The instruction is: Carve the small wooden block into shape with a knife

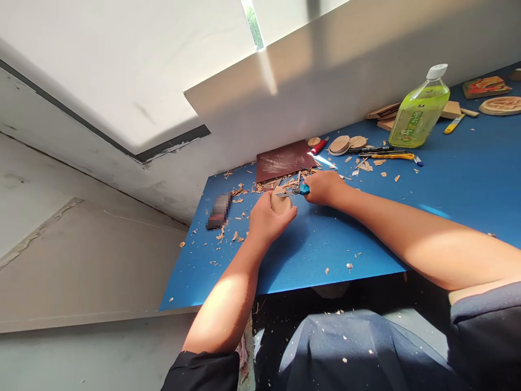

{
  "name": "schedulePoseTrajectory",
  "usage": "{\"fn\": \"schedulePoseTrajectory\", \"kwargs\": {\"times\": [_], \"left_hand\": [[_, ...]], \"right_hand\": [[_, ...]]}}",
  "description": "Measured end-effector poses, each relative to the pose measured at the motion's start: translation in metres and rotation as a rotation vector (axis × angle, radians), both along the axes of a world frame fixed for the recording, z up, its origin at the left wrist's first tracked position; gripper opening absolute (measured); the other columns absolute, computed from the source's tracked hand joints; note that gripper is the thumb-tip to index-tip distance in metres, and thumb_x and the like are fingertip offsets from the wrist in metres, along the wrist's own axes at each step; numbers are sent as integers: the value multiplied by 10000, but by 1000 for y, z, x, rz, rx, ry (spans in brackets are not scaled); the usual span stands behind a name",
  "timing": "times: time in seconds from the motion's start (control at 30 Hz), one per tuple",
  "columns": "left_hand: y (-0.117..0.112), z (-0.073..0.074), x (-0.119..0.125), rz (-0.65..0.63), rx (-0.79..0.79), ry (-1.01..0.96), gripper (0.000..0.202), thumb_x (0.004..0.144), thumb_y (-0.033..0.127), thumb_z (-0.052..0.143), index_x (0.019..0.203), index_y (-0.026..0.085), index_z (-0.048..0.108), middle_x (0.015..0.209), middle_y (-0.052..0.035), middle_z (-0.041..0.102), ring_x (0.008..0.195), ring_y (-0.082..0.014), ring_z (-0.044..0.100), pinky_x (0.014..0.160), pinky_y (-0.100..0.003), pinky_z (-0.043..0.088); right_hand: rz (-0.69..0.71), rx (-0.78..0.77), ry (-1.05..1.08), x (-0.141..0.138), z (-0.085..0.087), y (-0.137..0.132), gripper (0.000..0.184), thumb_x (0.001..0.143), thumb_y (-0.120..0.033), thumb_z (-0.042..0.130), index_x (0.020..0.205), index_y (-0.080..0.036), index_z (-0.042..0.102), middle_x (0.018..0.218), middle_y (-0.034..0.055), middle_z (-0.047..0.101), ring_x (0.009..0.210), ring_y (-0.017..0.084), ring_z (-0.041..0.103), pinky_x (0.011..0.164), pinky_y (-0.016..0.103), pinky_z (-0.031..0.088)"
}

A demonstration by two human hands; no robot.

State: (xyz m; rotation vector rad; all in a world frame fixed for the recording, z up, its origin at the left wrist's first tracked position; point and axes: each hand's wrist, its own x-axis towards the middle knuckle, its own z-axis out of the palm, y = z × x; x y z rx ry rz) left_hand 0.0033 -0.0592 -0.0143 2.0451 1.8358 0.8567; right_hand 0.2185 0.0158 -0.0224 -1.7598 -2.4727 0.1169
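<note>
My left hand [264, 217] is wrapped round a pale block of wood [280, 202] with a rounded edge, held above the blue table. In my right hand [325, 187] is a utility knife [303, 189] with a blue handle. Its blade points left and lies against the upper part of the wood; how deep it sits, I cannot tell. Wood shavings [285, 182] are heaped just behind my hands. Beyond them lies a dark red-brown sheet [285, 161] dusted with pale powder.
A bottle of yellow-green liquid [419, 114] stands at the back right. Round wooden discs [340, 144], a red-handled tool [320, 145], a yellow cutter [386, 156] and dark pens [372, 150] lie along the back. A blurred dark object [218, 212] is at left. The wall [236, 125] borders the table.
</note>
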Motion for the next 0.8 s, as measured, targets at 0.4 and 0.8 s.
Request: {"fn": "schedulePoseTrajectory", "kwargs": {"times": [0.4,0.8], "left_hand": [[6,3,-16,157,-102,105,663,852,608,835,1356,236,617,1300,-160,765,1102,-362,739,890,-430,549],[17,-9,-32,-140,44,-209,751,835,626,854,1406,227,574,1316,-113,729,1139,-308,710,983,-417,548]], "right_hand": [[-343,-41,-14,43,-12,33,398,938,-399,678,1204,-138,817,1216,259,790,1125,411,755,919,475,550],[-51,-43,346,44,-29,27,380,967,-603,650,1020,-236,736,947,86,809,839,266,696,677,334,413]]}}
